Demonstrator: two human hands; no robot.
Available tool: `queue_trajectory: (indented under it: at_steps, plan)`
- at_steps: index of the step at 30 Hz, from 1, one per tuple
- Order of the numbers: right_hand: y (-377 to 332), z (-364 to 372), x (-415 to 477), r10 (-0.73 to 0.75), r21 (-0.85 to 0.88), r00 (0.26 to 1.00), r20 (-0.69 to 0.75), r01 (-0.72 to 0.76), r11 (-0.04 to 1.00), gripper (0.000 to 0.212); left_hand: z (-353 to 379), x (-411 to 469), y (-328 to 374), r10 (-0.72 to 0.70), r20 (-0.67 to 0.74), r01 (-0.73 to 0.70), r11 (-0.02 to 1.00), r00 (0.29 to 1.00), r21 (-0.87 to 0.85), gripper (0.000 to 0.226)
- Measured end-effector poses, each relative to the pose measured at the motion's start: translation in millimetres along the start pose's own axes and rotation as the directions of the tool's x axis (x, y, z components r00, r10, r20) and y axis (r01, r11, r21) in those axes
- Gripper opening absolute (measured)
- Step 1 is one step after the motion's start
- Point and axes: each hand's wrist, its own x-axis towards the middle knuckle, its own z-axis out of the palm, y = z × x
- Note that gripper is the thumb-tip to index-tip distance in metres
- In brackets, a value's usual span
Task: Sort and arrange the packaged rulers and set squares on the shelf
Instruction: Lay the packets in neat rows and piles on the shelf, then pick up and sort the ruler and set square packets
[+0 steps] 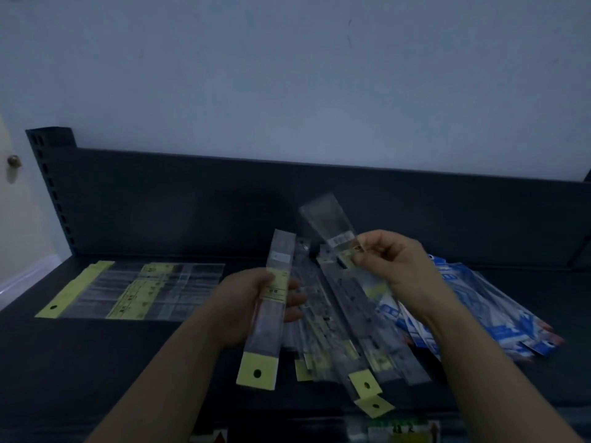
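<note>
Gripping a ruler (pixel 266 330) in the left hand (pixel 243 303), thumb (pixel 264 278) over its yellow label (pixel 277 284), fingertips (pixel 295 302) curled out from under its right edge; pinching a second pack (pixel 329 219) by its near end in the right hand (pixel 395 266), tilted up above the loose pile (pixel 335 334) on the shelf (pixel 96 362); flat row (pixel 134 289) off left.

Likely a stationery shop or stockroom. Dark metal shelf (pixel 96 362) with slotted upright (pixel 51 199); many retail-packed rulers (pixel 134 289) with yellow hang-tabs, blue packets (pixel 511 321). Plain pale wall (pixel 287 75), door knob (pixel 13 160) far left. Light dim.
</note>
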Motion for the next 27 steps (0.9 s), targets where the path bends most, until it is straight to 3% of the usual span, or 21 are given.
queue_trajectory:
  at_steps: [4,9,12,14,16,18,20,22,25,27]
  plan:
    - [12.8,3.1,6.7,-0.005,-0.153,1.000,-0.031,0.000,0.988,0.025,7.3,-0.8,-1.9,0.059,-0.017,-0.056,0.985,0.998,0.166,0.027]
    - [29.9,16.4,2.5,0.047,-0.121,0.998,-0.036,-0.051,0.991,0.036,15.5,4.2,-5.0,0.072,-0.047,-0.066,0.989,0.996,0.131,0.027]
    - [41.9,17.3,3.1,0.147,-0.104,0.987,-0.069,-0.154,0.983,0.037,19.4,6.4,-6.5,0.077,-0.025,-0.074,0.991,0.997,0.108,0.027]
    - [41.8,15.8,4.6,0.214,0.009,0.973,-0.085,-0.214,0.977,0.030,19.6,6.4,-5.9,0.072,-0.007,-0.070,0.985,0.997,0.155,0.030]
    - [37.1,13.5,5.9,0.169,0.022,0.980,-0.106,-0.168,0.986,0.015,16.8,7.9,-5.6,0.059,0.006,-0.059,0.969,0.998,0.238,0.034]
    - [31.3,9.4,9.6,0.063,-0.080,0.994,-0.092,-0.071,0.994,0.026,13.0,8.9,-3.6,0.047,0.038,-0.059,0.900,0.998,0.433,0.033]
    - [28.1,3.3,16.5,0.005,-0.230,0.999,-0.052,-0.017,0.973,0.049,8.9,10.2,1.1,0.055,0.086,-0.099,0.721,0.995,0.686,0.030]
    - [24.2,-1.5,22.0,0.030,-0.363,0.999,-0.015,-0.033,0.931,0.056,9.3,10.3,9.1,0.073,0.123,-0.142,0.592,0.990,0.794,0.032]
    - [23.1,-4.4,24.6,0.108,-0.456,0.991,0.072,-0.064,0.888,0.025,14.6,9.6,20.5,0.058,0.159,-0.163,0.580,0.986,0.798,0.031]
    - [24.8,-5.7,21.5,0.188,-0.445,0.975,0.116,-0.118,0.888,0.008,15.4,9.2,27.1,0.090,0.142,-0.168,0.492,0.986,0.855,0.029]
